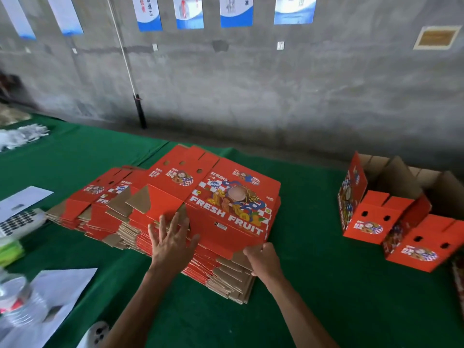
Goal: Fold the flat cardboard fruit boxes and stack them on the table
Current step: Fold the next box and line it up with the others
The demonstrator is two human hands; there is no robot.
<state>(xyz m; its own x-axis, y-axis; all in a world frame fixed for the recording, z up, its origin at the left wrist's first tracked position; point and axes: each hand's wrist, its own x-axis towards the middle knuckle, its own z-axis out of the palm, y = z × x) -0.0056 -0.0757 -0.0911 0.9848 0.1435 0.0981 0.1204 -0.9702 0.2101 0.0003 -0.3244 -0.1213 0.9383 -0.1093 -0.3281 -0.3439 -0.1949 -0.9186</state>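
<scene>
A tall stack of flat red cardboard fruit boxes (175, 237) lies on the green table (326, 297) in front of me, with a lower stack to its left. The top flat box (221, 197) reads "FRESH FRUIT". My left hand (170, 239) lies with spread fingers on the near left edge of the top box. My right hand (263, 259) pinches the brown flap at the box's near right corner. Several folded red boxes (391, 222) stand at the right, their brown insides open upward.
A calculator (20, 222) and white papers (22, 199) lie at the left. A clear plastic bottle (20, 302) stands at the near left. White gloves (22, 136) rest at the far left. A grey concrete wall rises behind the table.
</scene>
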